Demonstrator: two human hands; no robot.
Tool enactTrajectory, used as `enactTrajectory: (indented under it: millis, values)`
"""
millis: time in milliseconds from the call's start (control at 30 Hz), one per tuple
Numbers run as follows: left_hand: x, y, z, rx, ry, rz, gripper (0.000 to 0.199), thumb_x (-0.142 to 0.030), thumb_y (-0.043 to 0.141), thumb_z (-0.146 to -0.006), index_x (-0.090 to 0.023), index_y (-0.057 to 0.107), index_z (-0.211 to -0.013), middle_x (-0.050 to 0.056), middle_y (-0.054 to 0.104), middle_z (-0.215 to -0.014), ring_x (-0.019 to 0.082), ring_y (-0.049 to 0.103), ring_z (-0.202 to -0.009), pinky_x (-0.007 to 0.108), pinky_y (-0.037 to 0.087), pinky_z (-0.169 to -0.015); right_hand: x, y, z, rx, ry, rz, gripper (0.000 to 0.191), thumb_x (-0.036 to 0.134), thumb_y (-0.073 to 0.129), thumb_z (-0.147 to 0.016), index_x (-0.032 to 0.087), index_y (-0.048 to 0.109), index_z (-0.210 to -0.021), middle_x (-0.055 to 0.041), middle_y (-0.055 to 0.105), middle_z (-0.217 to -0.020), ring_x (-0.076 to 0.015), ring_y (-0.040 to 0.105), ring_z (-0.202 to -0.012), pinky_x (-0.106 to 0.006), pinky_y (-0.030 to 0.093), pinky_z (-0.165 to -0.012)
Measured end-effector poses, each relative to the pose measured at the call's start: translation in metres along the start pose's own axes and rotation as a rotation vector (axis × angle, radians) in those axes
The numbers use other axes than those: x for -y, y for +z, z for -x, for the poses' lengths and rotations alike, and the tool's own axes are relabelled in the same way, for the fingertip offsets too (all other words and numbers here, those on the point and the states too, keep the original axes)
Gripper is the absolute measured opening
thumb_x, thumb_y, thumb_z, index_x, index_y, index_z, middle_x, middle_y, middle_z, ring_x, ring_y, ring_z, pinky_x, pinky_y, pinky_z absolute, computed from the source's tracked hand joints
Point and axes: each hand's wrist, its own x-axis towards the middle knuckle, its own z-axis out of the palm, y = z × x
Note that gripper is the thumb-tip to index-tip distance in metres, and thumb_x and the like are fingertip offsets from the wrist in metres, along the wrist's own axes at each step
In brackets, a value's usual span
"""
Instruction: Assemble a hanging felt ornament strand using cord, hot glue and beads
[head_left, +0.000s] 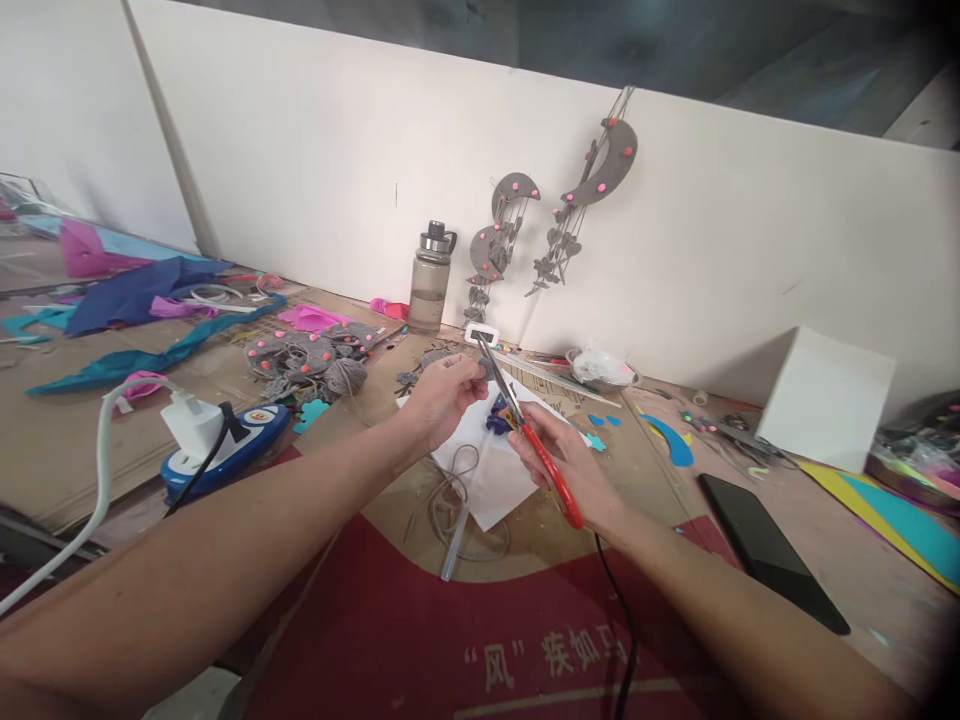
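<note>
My left hand (450, 395) is closed in a pinch on a small grey felt piece (485, 370), partly hidden by the fingers. Red-handled scissors (551, 470) are gripped in my right hand (574, 460), their metal blades pointing up and away, close to the left fingertips. Beneath my hands lies a white sheet of paper (487, 500). A dark blue object (497, 418) sits on the sheet, partly covered, and its kind is unclear. Loops of grey cord (435, 520) and a translucent glue stick (454, 545) lie at the near side of the paper.
Grey crescent ornaments with pink dots (619, 165) hang on the white board. A water bottle (430, 280) stands before it. Grey yarn (345, 376) and a blue power strip (255, 430) lie left; a black phone (772, 550) lies right. A black cable (622, 610) runs down the front.
</note>
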Motion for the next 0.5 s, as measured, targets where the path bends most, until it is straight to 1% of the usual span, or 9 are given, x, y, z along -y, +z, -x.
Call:
enactTrajectory:
  millis: [267, 400, 500]
  values:
    - [0.0017, -0.0022, -0.0014, 0.005, -0.023, -0.009, 0.01, -0.011, 0.062, -0.06, -0.013, 0.053, -0.058, -0.001, 0.051, -0.06, 0.009, 0.049, -0.057, 0.024, 0.041, -0.058, 0.0009, -0.0013, 0.0013, -0.015, -0.01, 0.11, 0.02, 0.041, 0.058, -0.084, 0.023, 0.051, -0.09, 0.0064, 0.032, -0.063, -0.0078, 0.031, -0.052, -0.022, 0.027, -0.047]
    - [0.0011, -0.0021, -0.0009, 0.0, -0.049, -0.02, 0.01, -0.012, 0.063, -0.059, -0.013, 0.053, -0.059, -0.001, 0.053, -0.06, 0.009, 0.05, -0.057, 0.025, 0.041, -0.059, -0.0003, -0.0022, 0.0015, -0.029, -0.014, 0.132, 0.025, 0.045, 0.058, -0.083, 0.023, 0.055, -0.096, 0.0063, 0.033, -0.061, -0.0085, 0.031, -0.051, -0.023, 0.027, -0.046]
    - [-0.0009, -0.002, -0.0002, 0.01, -0.052, -0.041, 0.013, -0.015, 0.065, -0.06, -0.014, 0.052, -0.061, 0.003, 0.061, -0.069, 0.009, 0.052, -0.059, 0.025, 0.04, -0.059, -0.0006, -0.0033, 0.0012, -0.064, -0.014, 0.126, 0.032, 0.047, 0.058, -0.083, 0.023, 0.054, -0.104, 0.0057, 0.035, -0.063, -0.0092, 0.033, -0.052, -0.023, 0.029, -0.047]
